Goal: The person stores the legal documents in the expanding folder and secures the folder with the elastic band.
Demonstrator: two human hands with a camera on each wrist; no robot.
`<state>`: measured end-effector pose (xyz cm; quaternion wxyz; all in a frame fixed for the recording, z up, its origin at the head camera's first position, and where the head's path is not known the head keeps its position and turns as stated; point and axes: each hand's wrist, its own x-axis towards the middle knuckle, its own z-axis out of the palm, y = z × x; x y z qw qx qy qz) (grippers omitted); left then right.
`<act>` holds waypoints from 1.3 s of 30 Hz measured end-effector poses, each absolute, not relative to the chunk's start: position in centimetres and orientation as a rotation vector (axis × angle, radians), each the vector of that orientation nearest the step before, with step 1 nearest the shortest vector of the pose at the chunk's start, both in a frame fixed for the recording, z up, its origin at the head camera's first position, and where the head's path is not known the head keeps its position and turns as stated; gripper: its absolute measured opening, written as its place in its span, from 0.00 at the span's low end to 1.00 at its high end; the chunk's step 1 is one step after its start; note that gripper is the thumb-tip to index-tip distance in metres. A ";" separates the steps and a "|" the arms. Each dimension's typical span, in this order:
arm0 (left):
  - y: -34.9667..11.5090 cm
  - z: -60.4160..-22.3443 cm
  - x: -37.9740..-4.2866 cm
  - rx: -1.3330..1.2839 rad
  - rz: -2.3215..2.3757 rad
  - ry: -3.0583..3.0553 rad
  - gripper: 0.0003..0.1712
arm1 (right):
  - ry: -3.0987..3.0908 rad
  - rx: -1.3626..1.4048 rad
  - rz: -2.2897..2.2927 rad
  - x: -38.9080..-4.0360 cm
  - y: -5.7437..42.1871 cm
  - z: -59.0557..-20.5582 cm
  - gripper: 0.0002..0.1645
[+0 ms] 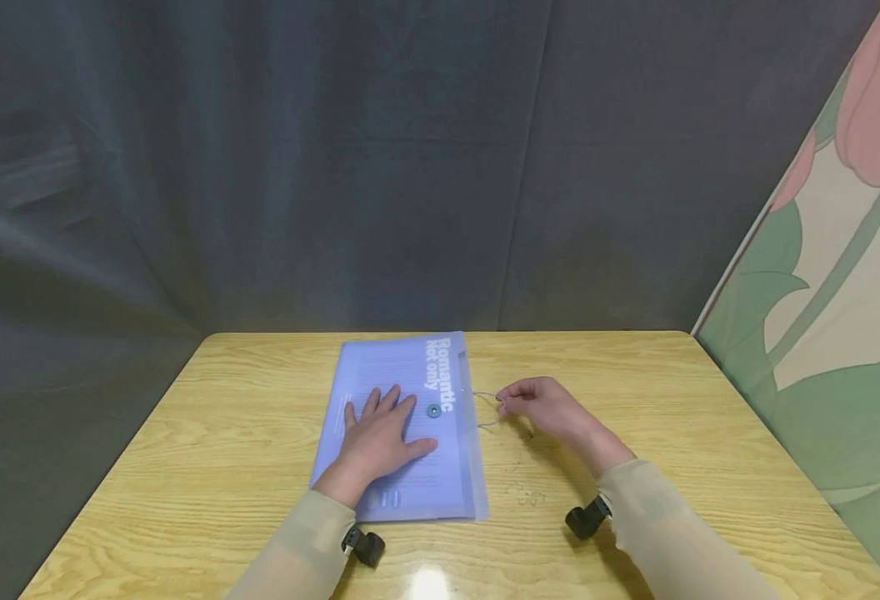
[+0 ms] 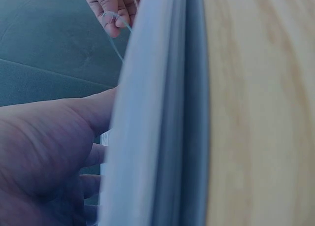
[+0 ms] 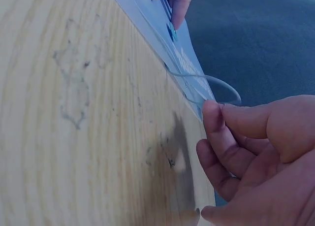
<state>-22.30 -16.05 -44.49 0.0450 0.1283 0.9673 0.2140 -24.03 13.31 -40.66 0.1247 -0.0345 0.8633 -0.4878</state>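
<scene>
A translucent purple document folder (image 1: 410, 492) with white lettering lies on the table, papers showing through its cover. My left hand (image 1: 382, 442) rests flat on it with fingers spread. Near the folder's right side is a round button (image 1: 434, 411), just beyond the left fingers. A thin pale elastic cord (image 1: 487, 425) loops out from the folder's right edge. Thumb and index finger of my right hand (image 1: 548, 408) pinch the cord's end, to the right of the folder. In the right wrist view the cord (image 3: 224, 83) bends in a loop above the fingertips.
The wooden table (image 1: 207, 467) has faint dark marks right of the folder. A dark curtain (image 1: 380, 167) hangs behind its far edge. At the right stands a panel (image 1: 837, 333) painted with flowers. Small black cameras (image 1: 588, 518) are strapped to both wrists.
</scene>
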 end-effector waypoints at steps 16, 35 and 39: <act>-16.0 -44.8 -22.6 0.387 0.653 2.950 0.52 | 2.685 -0.233 -1.373 -24.9 11.1 -41.3 0.19; -15.9 -44.8 -22.5 0.396 0.625 2.956 0.51 | 2.857 -0.454 -1.155 -26.0 8.3 -42.6 0.20; -15.8 -44.8 -22.5 0.400 0.625 2.961 0.52 | 2.919 -0.523 -1.075 -26.3 7.7 -42.7 0.17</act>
